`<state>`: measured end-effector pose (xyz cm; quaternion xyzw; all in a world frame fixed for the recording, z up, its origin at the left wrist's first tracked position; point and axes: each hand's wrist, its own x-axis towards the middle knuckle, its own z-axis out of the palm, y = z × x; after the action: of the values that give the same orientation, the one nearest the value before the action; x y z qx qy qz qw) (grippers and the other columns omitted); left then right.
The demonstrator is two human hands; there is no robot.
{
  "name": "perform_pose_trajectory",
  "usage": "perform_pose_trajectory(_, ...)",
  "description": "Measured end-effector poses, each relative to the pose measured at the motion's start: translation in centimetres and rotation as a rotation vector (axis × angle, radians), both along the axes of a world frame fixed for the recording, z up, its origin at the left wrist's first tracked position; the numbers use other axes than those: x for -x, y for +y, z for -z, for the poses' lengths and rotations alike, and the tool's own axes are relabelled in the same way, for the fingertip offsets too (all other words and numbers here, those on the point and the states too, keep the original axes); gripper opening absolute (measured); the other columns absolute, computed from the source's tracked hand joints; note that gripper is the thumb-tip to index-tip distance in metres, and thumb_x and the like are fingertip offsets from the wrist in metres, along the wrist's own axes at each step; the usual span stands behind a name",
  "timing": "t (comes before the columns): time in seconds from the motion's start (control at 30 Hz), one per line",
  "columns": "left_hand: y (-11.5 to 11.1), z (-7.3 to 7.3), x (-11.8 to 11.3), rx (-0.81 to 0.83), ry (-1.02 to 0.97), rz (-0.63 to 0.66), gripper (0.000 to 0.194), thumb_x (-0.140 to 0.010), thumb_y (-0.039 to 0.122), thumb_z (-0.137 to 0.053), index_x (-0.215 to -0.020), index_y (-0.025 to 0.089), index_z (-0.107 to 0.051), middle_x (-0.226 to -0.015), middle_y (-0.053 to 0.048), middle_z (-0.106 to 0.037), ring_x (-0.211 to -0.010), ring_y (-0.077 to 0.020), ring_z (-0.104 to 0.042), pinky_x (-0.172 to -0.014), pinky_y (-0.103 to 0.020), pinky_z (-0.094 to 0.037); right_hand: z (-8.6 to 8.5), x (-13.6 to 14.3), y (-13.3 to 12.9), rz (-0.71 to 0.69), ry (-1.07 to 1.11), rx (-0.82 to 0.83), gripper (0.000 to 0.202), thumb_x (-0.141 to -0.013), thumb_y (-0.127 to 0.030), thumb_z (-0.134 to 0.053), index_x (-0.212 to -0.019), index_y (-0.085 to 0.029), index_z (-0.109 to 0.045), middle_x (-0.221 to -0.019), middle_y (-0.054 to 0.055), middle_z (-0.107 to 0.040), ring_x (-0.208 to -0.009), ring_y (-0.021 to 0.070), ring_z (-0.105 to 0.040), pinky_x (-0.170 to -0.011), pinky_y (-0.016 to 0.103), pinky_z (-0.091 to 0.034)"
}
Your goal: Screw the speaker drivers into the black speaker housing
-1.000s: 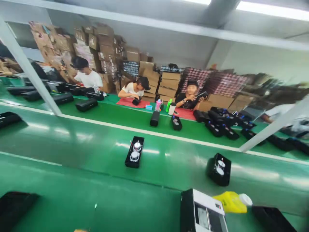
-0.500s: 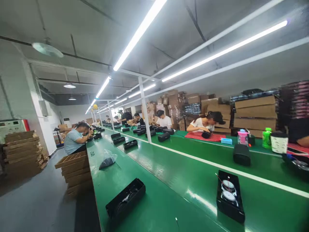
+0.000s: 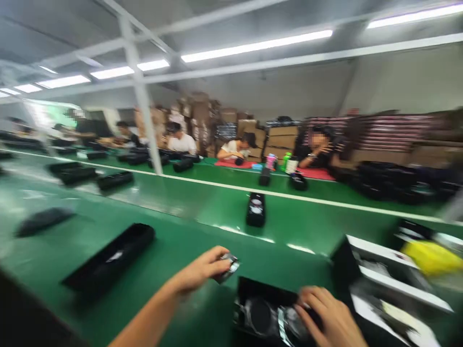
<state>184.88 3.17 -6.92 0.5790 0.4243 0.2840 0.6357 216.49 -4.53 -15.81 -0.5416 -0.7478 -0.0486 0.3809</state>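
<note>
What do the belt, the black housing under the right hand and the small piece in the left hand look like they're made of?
Belt: smooth green plastic or rubber, glossy, mirroring the lamps. Housing: seemingly black moulded plastic, dull sheen; blurred. Piece in the left hand: grey, shiny, perhaps metal or foil; too blurred to settle. The right hand rests on the housing.

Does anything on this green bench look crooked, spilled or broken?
Nothing spilled or visibly broken, though the picture is blurred. The long black open casing lies slantwise on the green bench top. The left hand pinches a small shiny part; the right hand rests on another black casing.

Two hands (image 3: 202,272), one black housing (image 3: 267,315)
</note>
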Motion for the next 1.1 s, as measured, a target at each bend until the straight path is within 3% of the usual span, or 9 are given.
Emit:
perform_pose_trajectory(0.07, 0.5, -1.0, -0.8, -0.085, 0.051, 0.107, 0.047, -0.082, 0.05, -0.078, -0.118, 0.023, -0.065, -0.119, -0.003, -0.064, -0.108, -0.0199, -0.055, -0.093, -0.031, -0.042, -0.5, -1.4, -1.3, 0.038, 0.001, 0.14, 0.015, -0.1, -0.037, -0.062, -0.092, -0.026, -0.068, -0.106, 0.001, -0.072, -0.104, 0.0222, -0.067, -0.088, 0.043, -0.057)
perform_pose_trajectory(0.1, 0.7, -1.2, -1.3, -0.148, 0.121, 0.167, 0.042, -0.084, 0.043, -0.076, -0.121, 0.025, -0.065, -0.124, -0.003, -0.062, -0.108, -0.0207, -0.054, -0.092, -0.032, -0.041, -0.5, -1.6, -1.4, 0.055, 0.02, 0.199, 0.012, -0.1, -0.034, -0.062, -0.091, -0.028, -0.067, -0.112, 0.001, -0.071, -0.111, 0.0239, -0.066, -0.092, 0.046, -0.056)
perform_pose_trajectory(0.23, 0.0, -0.7, -4.2, -0.501, 0.523, 0.393, 0.034, -0.086, 0.025, -0.062, -0.12, 0.03, -0.062, -0.119, 0.001, -0.06, -0.105, -0.0192, -0.058, -0.093, -0.034, -0.046, -0.3, -1.2, -0.9, 0.084, 0.17, 0.333, 0.011, -0.1, -0.031, -0.059, -0.091, -0.027, -0.065, -0.13, 0.005, -0.064, -0.127, 0.0276, -0.057, -0.104, 0.055, -0.052)
perform_pose_trajectory(0.47, -2.9, 0.5, -7.7, -0.652, 0.881, 0.584, 0.049, -0.086, 0.01, -0.055, -0.132, 0.026, -0.059, -0.133, -0.008, -0.057, -0.12, -0.0284, -0.059, -0.102, -0.049, -0.055, -0.7, -1.0, -1.7, -0.038, 0.411, 0.442, 0.01, -0.1, -0.034, -0.06, -0.092, -0.028, -0.064, -0.13, 0.003, -0.062, -0.126, 0.0243, -0.057, -0.108, 0.051, -0.048)
perform_pose_trajectory(0.63, -2.9, 0.3, -9.0, -0.655, 1.056, 0.617, 0.047, -0.091, 0.008, -0.056, -0.135, 0.025, -0.062, -0.132, -0.008, -0.061, -0.12, -0.0297, -0.06, -0.099, -0.052, -0.059, -1.0, -0.9, -1.9, -0.06, 0.455, 0.44, 0.007, -0.099, -0.03, -0.063, -0.092, -0.027, -0.064, -0.124, 0.002, -0.064, -0.124, 0.0214, -0.057, -0.106, 0.045, -0.046)
perform_pose_trajectory(0.87, -3.7, 1.0, -9.8, -0.801, 1.216, 0.663, 0.046, -0.093, 0.007, -0.059, -0.135, 0.023, -0.066, -0.126, -0.009, -0.069, -0.114, -0.0319, -0.066, -0.094, -0.052, -0.063, -1.4, -0.6, -2.2, -0.063, 0.447, 0.409, 0.007, -0.099, -0.027, -0.063, -0.092, -0.026, -0.064, -0.122, 0.002, -0.065, -0.122, 0.0198, -0.058, -0.104, 0.041, -0.047)
perform_pose_trajectory(1.0, -3.8, 1.8, -9.4, -0.886, 1.198, 0.641, 0.043, -0.092, 0.005, -0.06, -0.13, 0.024, -0.069, -0.126, -0.01, -0.071, -0.112, -0.0316, -0.069, -0.092, -0.048, -0.064, -1.6, -0.6, -2.1, -0.062, 0.432, 0.388, 0.008, -0.098, -0.026, -0.064, -0.091, -0.025, -0.064, -0.121, 0.004, -0.066, -0.121, 0.0213, -0.059, -0.102, 0.041, -0.049)
perform_pose_trajectory(1.1, -3.5, 2.7, -8.7, -0.904, 1.149, 0.635, 0.04, -0.091, 0.007, -0.065, -0.128, 0.024, -0.07, -0.128, -0.01, -0.072, -0.113, -0.0334, -0.071, -0.091, -0.052, -0.066, -1.7, -0.6, -2.2, -0.061, 0.42, 0.382, 0.008, -0.099, -0.026, -0.064, -0.09, -0.024, -0.064, -0.121, 0.006, -0.067, -0.12, 0.022, -0.059, -0.102, 0.041, -0.05)
